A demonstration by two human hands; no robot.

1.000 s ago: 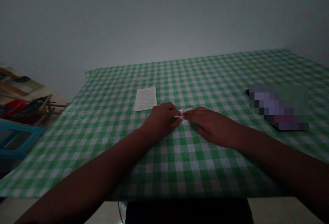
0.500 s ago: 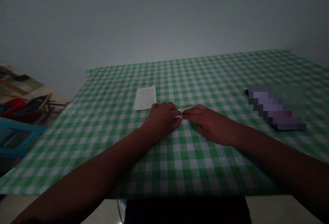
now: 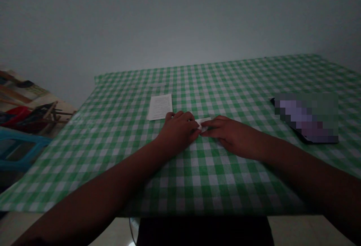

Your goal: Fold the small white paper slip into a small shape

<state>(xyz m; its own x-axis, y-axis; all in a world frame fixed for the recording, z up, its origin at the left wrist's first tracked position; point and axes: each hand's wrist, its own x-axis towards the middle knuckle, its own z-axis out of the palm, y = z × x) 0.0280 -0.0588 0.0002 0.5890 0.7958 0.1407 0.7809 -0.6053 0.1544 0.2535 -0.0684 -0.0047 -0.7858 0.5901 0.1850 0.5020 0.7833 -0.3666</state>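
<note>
My left hand [image 3: 177,131] and my right hand [image 3: 229,135] meet at the middle of a table with a green and white checked cloth [image 3: 118,155]. Between their fingertips lies a small folded white paper [image 3: 203,122], mostly hidden under the fingers. Both hands rest on the cloth with fingers curled and pressed onto the paper. A second white sheet with printed lines [image 3: 160,107] lies flat just beyond my left hand.
A dark flat object, blurred out [image 3: 306,118], lies on the cloth to the right. Past the table's left edge stand a blue stool [image 3: 17,150] and a wooden frame with red items [image 3: 34,116]. A plain wall rises behind the table.
Both hands stay on the small paper; the fingertips have closed in slightly and the paper shows a little less below them.
</note>
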